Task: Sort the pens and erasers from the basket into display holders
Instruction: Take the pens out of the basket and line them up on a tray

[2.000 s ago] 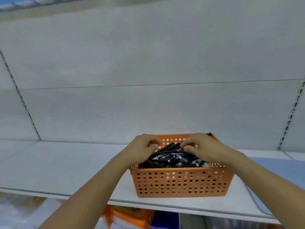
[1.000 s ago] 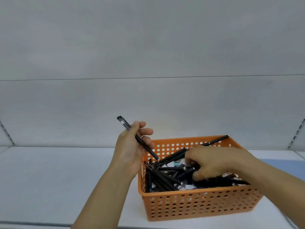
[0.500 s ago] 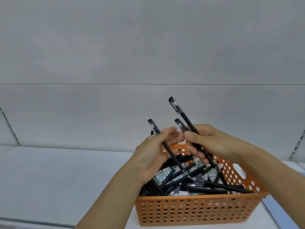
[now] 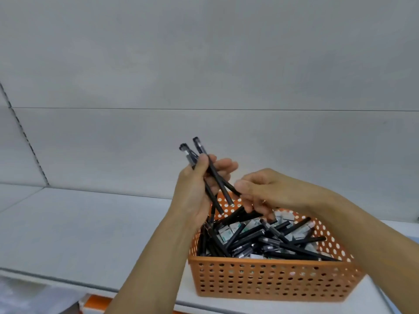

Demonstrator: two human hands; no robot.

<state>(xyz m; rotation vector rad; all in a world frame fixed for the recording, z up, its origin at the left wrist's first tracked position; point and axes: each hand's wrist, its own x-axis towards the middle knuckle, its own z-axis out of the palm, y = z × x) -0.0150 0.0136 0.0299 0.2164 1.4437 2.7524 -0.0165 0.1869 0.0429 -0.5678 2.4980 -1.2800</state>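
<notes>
The left hand (image 4: 195, 189) clamps several pens (image 4: 213, 177); the right hand (image 4: 267, 191) pinches one's tip and should slide it in parallel above the basket (image 4: 272, 279).

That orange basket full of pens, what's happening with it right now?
A person is picking black pens out of the perforated orange plastic basket on the pale grey shelf. The left hand holds a small bunch of black pens upright above the basket. The right hand reaches in over the pile, fingers touching one of those pens. No display holders are in view.
</notes>
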